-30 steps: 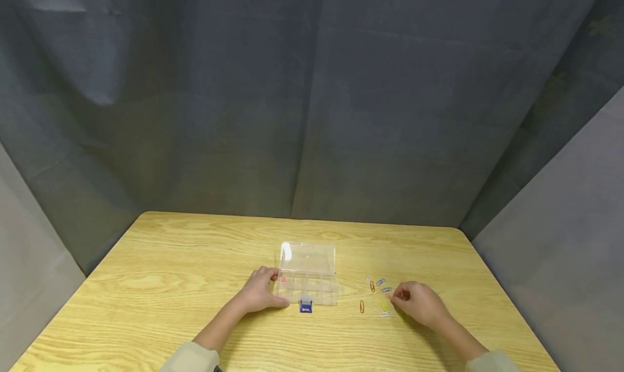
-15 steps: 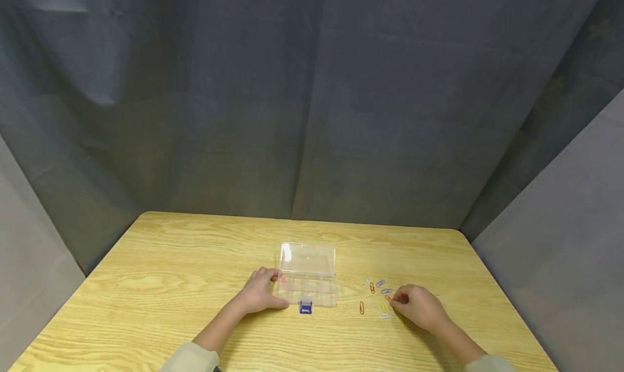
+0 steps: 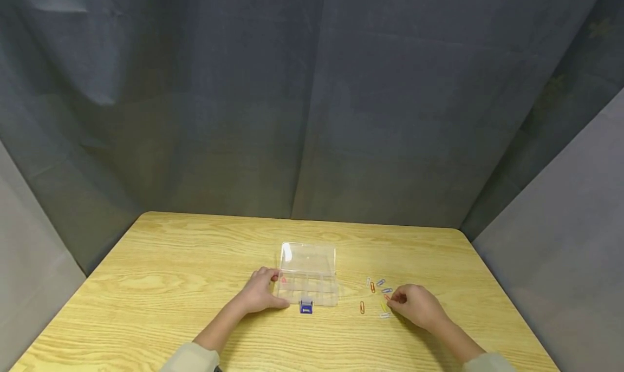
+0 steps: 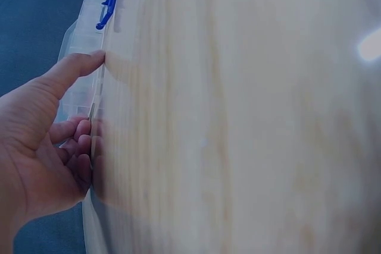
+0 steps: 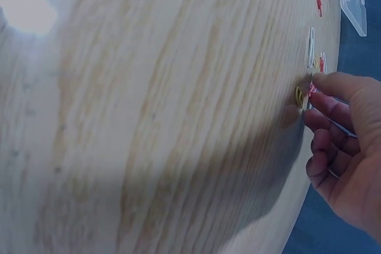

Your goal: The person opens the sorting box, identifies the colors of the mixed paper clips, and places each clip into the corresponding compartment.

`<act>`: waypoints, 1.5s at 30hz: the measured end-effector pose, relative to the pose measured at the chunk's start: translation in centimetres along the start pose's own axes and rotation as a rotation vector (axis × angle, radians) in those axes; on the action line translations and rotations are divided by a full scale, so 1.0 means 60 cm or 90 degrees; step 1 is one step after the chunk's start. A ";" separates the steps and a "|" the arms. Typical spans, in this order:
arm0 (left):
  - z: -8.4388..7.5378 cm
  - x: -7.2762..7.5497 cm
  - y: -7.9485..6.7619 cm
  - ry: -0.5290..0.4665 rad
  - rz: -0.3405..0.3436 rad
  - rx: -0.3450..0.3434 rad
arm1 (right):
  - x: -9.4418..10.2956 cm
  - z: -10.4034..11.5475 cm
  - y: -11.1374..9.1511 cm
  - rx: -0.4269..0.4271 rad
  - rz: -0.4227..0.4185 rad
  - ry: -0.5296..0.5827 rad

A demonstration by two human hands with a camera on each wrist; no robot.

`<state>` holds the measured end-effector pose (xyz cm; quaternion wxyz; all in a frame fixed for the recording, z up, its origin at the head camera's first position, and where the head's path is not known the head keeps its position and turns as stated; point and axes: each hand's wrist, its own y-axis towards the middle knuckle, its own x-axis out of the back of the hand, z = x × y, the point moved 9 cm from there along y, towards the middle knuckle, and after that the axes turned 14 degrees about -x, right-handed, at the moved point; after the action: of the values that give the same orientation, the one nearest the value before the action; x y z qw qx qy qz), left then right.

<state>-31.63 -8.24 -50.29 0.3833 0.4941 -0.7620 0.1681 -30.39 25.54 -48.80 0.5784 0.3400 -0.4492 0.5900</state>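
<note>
My left hand [image 3: 259, 293] grips the left end of a clear plastic compartment box [image 3: 325, 297], thumb at its front edge and fingers by its back left side. The lid [image 3: 308, 259] is up, and a blue latch [image 3: 306, 307] sits at the front. One pink piece [image 3: 284, 280] lies in the back left compartment. To the right, my right hand [image 3: 416, 306] pinches a pinkish-red paper clip [image 5: 312, 90] low over the table, with its fingers partly hiding it. A yellow paper clip [image 5: 299, 97] is close to these fingertips in the right wrist view.
Around the right hand lie loose paper clips: an orange-red one [image 3: 362, 307], another red one [image 3: 372, 287], blue ones [image 3: 387, 291], and white ones [image 3: 385, 315]. The wooden table [image 3: 195, 253] ends at a dark curtain [image 3: 244, 117] behind it.
My right hand has shifted slightly left and down among the paper clips, its fingertips staying at the pinkish-red one. The left hand and the box have kept their place.
</note>
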 end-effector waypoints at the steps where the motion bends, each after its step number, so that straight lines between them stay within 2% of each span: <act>1: 0.000 0.000 0.000 -0.003 0.000 0.001 | 0.001 0.001 0.000 0.001 -0.002 -0.002; 15: 0.000 -0.001 -0.001 -0.006 -0.003 0.002 | 0.005 0.013 -0.003 0.021 -0.038 -0.028; 28: 0.001 -0.001 0.001 -0.004 0.000 0.002 | 0.015 0.023 0.000 0.043 -0.056 0.005; 45: 0.000 0.001 -0.001 -0.005 -0.008 -0.003 | 0.020 0.067 0.001 0.069 -0.060 0.039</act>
<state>-31.57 -8.29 -50.27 0.3828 0.4984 -0.7608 0.1619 -31.06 22.31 -46.25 0.5999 0.3730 -0.3821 0.5958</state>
